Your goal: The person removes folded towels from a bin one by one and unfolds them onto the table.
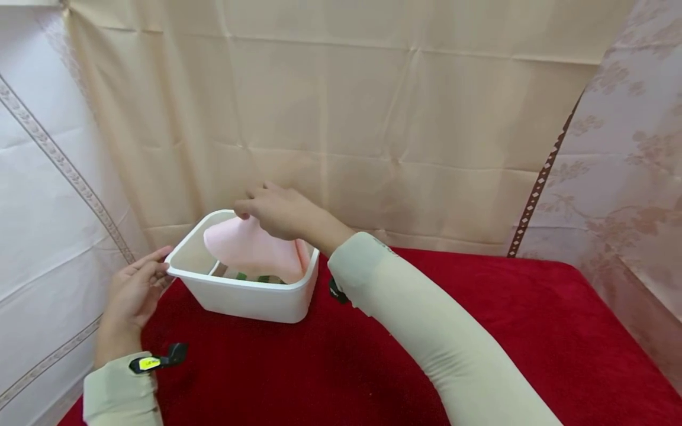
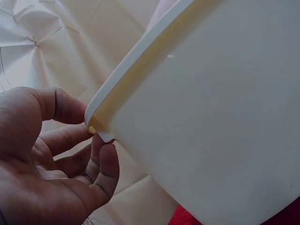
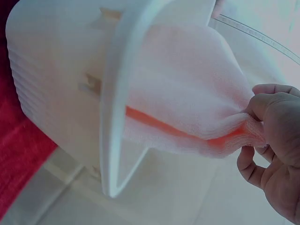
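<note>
A white plastic bin (image 1: 250,296) stands on the red cloth, left of the middle in the head view. My left hand (image 1: 140,287) grips its left rim corner, thumb and fingers around the edge in the left wrist view. Over the bin, my right hand (image 1: 279,213) pinches the top of a folded pink towel (image 1: 256,248). The towel's lower part is inside the bin, and an orange-pink fold (image 3: 164,126) shows along it in the right wrist view. Beneath the towel, a green and brown patterned thing (image 1: 261,278) shows in the bin, mostly hidden.
Red plush cloth (image 1: 479,331) covers the table around the bin. A beige curtain (image 1: 373,118) hangs close behind it. Pale patterned cloths hang at the left (image 1: 48,195) and right (image 1: 634,160) sides.
</note>
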`<state>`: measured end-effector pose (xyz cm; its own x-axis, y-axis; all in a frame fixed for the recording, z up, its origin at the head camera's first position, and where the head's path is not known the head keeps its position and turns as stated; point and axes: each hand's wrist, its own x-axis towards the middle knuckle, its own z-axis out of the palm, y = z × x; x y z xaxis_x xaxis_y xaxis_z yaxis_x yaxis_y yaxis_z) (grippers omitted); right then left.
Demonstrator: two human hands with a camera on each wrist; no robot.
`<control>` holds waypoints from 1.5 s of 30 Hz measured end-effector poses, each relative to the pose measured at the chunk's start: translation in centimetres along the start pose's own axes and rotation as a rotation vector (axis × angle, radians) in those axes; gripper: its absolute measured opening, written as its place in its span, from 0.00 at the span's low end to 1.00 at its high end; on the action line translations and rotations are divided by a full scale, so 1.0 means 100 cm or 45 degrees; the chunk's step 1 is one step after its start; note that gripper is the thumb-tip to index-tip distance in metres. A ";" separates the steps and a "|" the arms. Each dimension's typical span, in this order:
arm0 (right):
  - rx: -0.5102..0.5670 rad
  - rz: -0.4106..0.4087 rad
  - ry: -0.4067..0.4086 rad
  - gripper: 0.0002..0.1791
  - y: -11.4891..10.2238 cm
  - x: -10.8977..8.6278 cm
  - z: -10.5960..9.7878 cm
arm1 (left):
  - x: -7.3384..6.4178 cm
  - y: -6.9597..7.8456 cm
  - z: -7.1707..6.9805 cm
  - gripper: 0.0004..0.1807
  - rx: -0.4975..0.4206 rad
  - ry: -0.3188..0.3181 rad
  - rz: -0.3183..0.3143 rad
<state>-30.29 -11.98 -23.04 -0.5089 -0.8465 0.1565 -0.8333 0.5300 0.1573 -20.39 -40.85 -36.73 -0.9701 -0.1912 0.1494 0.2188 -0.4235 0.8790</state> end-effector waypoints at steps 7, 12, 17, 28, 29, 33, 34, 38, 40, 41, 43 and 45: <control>-0.107 -0.001 0.029 0.23 0.009 -0.004 -0.019 | 0.004 -0.003 -0.003 0.22 -0.003 -0.014 0.006; -0.149 0.027 0.072 0.20 0.019 -0.009 -0.034 | 0.006 -0.005 -0.004 0.23 -0.013 -0.027 0.018; -0.021 0.064 0.117 0.16 0.031 -0.021 -0.051 | 0.011 -0.006 -0.003 0.23 -0.016 -0.034 0.012; 0.175 0.115 0.205 0.12 0.067 -0.067 -0.077 | 0.017 -0.011 0.000 0.23 -0.017 -0.066 0.015; 0.181 0.116 0.213 0.12 0.070 -0.072 -0.079 | 0.018 -0.012 0.000 0.24 -0.024 -0.072 0.016; 0.198 0.105 0.246 0.11 0.082 -0.093 -0.080 | 0.021 -0.012 -0.003 0.24 -0.035 -0.086 0.016; 0.205 0.102 0.255 0.10 0.084 -0.098 -0.079 | 0.022 -0.012 -0.004 0.24 -0.039 -0.091 0.016; 0.203 0.086 0.295 0.09 0.093 -0.119 -0.078 | 0.024 -0.011 -0.007 0.25 -0.040 -0.108 0.017; 0.192 0.079 0.312 0.09 0.096 -0.129 -0.079 | 0.025 -0.011 -0.008 0.25 -0.046 -0.111 0.016; 0.185 0.078 0.316 0.09 0.097 -0.134 -0.079 | 0.025 -0.010 -0.009 0.25 -0.046 -0.112 0.016; 0.167 0.080 0.316 0.10 0.098 -0.142 -0.080 | 0.026 -0.010 -0.011 0.25 -0.050 -0.113 0.015; 0.141 0.068 0.309 0.11 0.098 -0.151 -0.080 | 0.027 -0.009 -0.013 0.25 -0.055 -0.115 0.014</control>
<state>-29.11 6.39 -16.09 -0.4970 -0.7739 0.3926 -0.8322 0.5533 0.0372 -23.08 -42.13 -37.68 -0.9728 -0.1162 0.2004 0.2316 -0.4599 0.8573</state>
